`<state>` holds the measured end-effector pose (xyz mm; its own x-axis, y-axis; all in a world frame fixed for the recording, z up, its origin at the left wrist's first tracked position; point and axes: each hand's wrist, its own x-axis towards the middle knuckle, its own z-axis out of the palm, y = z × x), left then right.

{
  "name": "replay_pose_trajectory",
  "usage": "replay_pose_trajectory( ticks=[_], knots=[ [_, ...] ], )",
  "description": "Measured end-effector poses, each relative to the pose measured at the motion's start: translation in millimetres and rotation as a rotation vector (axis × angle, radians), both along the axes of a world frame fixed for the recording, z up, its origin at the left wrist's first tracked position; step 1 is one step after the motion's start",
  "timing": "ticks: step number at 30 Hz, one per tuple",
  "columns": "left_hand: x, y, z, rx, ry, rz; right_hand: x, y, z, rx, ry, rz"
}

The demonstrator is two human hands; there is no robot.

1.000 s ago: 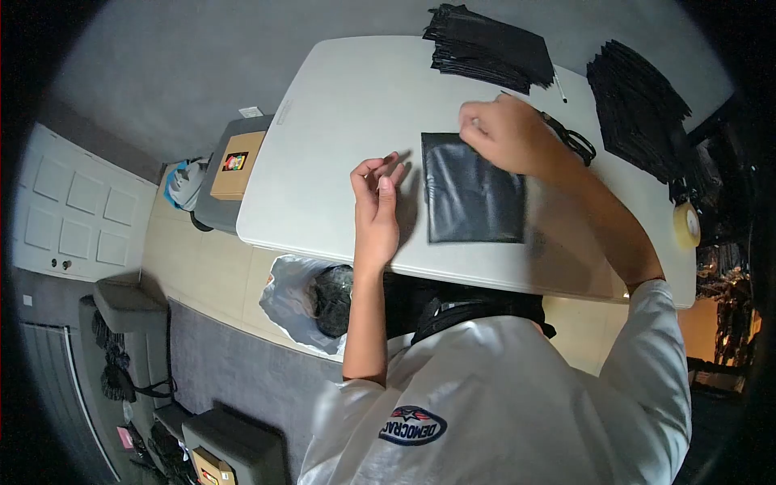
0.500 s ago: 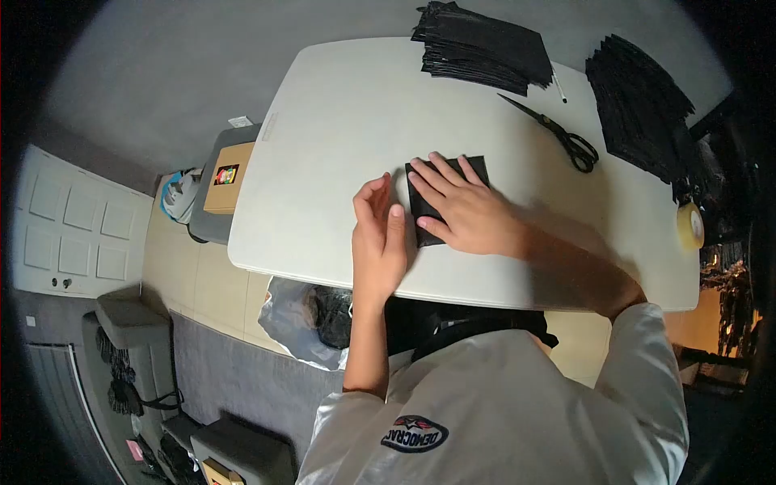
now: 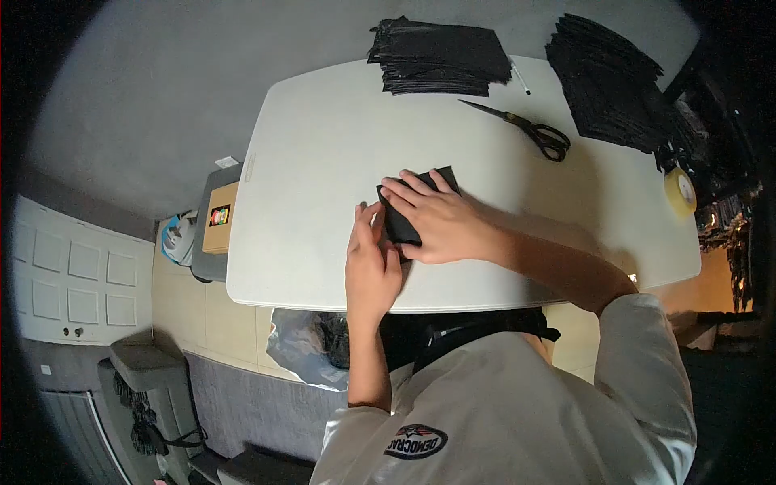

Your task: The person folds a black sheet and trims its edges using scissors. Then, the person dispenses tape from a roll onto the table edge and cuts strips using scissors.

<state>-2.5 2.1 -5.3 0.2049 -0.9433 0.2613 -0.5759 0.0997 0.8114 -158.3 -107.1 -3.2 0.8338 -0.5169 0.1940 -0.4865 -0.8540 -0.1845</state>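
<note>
A folded black plastic piece (image 3: 402, 229) lies on the white table (image 3: 307, 178) near its front edge. My right hand (image 3: 444, 222) rests flat on top of it, fingers spread and pointing up and left. At the left edge of the piece is my left hand (image 3: 372, 263), its fingers bent a little and apart, with the fingertips close to or touching that edge. Black scissors (image 3: 529, 131) lie behind and to the right of my right hand, their blades pointing left.
Stacks of black plastic sheets lie at the back (image 3: 444, 56) and back right (image 3: 606, 85). A white pen (image 3: 520, 75) lies between them. A yellowish tape roll (image 3: 681, 192) stands at the right edge. A plastic bag (image 3: 303, 347) sits below the front edge.
The black piece, flat and larger a second ago, is now folded smaller. My right hand came down from its upper edge onto it. The camera view has turned slightly.
</note>
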Motion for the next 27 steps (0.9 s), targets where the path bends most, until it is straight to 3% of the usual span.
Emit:
replay_pose_trajectory(
  ticks=[4,7,10,16,20,22,27],
  knots=[
    [-1,0,5,0.002,-0.032,0.004,7,-8,17,0.059,0.118,-0.016],
    [0,-4,3,-0.032,-0.066,0.008,7,-8,-2,0.008,0.04,-0.035],
    [-5,0,5,0.066,0.071,0.02,6,-10,-2,0.046,0.075,-0.034],
    [-6,4,6,0.065,0.067,0.011,1,-5,6,0.039,0.089,-0.034],
    [-3,2,0,-0.026,0.08,0.013,-25,5,15,-0.15,-0.179,-0.03],
    [-4,2,-4,-0.042,0.162,0.087,-45,4,33,0.168,0.004,-0.253],
    [-3,12,-1,-0.055,0.183,0.218,-68,14,38,0.173,0.039,-0.505]
  ],
)
